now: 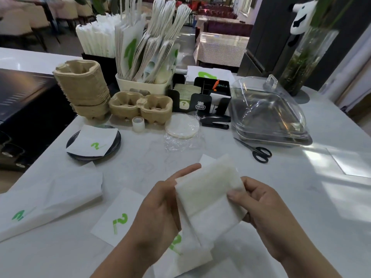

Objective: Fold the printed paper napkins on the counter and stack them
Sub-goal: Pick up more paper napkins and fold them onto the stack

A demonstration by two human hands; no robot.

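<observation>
Napkin (208, 199) is up off the bench (301, 197), held between both hands near the middle, folded over into a thick white pad. Left hand (158, 209) has its grip closed along the left edge, one finger stretched up behind the paper; right hand (261, 205) is pinching the right edge, thumb on top. Right under them two flat napkins (118, 215) with green question marks lie on the bench, and a bigger printed sheet (50, 199) sits off to the left. Further back on the left, another printed napkin (93, 141) rests on a dark plate (117, 140). Scissors (259, 152) lie far right, near a clear lidded tray (269, 115).
</observation>
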